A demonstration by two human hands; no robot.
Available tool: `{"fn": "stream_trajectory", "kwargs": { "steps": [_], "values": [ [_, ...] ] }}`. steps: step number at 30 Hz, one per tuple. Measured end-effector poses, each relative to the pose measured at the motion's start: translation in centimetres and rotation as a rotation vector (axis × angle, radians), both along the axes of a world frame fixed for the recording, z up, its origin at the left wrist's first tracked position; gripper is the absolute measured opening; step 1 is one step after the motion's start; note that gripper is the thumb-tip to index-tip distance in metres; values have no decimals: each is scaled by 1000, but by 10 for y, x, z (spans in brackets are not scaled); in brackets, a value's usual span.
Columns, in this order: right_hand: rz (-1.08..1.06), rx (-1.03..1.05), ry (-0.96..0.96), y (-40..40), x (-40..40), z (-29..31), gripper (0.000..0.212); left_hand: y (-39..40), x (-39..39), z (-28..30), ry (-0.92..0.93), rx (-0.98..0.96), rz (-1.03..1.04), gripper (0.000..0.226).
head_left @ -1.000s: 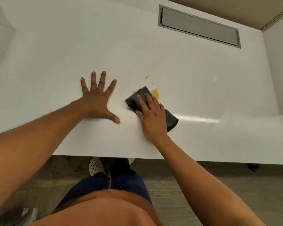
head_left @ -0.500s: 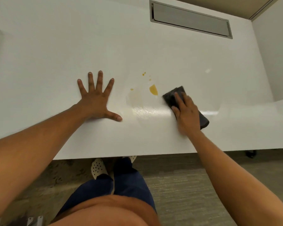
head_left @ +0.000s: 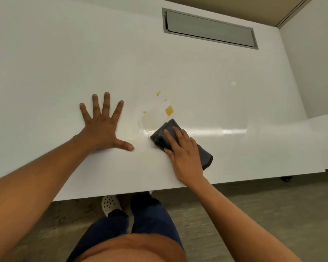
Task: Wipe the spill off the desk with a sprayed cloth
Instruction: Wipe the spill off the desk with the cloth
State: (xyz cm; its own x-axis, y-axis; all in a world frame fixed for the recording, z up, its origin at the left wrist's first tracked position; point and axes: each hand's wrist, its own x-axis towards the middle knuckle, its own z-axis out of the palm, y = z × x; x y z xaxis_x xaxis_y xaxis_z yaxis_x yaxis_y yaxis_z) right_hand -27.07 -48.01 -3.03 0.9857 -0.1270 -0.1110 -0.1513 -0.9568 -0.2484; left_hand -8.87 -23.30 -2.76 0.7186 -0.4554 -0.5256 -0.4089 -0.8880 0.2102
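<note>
A folded dark grey cloth (head_left: pixel 204 155) lies flat on the white desk (head_left: pixel 64 63), pressed down under my right hand (head_left: pixel 184 154). Just beyond the cloth's far corner sits a yellow spill (head_left: pixel 169 111), with small yellow drops (head_left: pixel 158 93) farther back and one drop (head_left: pixel 144 111) to its left. A wet, shiny smear (head_left: pixel 146 129) spreads left of the cloth. My left hand (head_left: pixel 102 127) rests flat on the desk, fingers spread, to the left of the smear and holding nothing.
A grey recessed cable flap (head_left: pixel 209 28) is set into the desk's far side. A white wall panel (head_left: pixel 311 63) rises at the right. The desk's near edge (head_left: pixel 121 195) runs above my legs and a white perforated shoe (head_left: pixel 110 204) on the carpet.
My right hand slid the cloth from the right back toward the left, to just below the yellow spill. The left hand stayed planted on the desk.
</note>
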Motion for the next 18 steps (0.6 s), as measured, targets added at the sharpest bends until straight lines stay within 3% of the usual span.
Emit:
{"fn": "stream_trajectory", "kwargs": {
  "steps": [2, 7, 10, 13, 18],
  "values": [
    [7, -9, -33, -36, 31, -5, 55, -1, 0, -1, 1, -1, 1, 169],
    [-241, -56, -42, -147, 150, -1, 57, -1, 0, -3, -3, 35, 6, 169],
    [-300, -74, -72, -151, 172, -4, 57, -3, 1, -1, -5, 43, 14, 169],
    [-194, -80, -89, -120, 135, -8, 58, -4, 0, 0, 7, 39, 19, 170],
    [107, 17, 8, -96, -4, 3, 59, -5, 0, 1, 5, 47, 31, 170]
  ]
}}
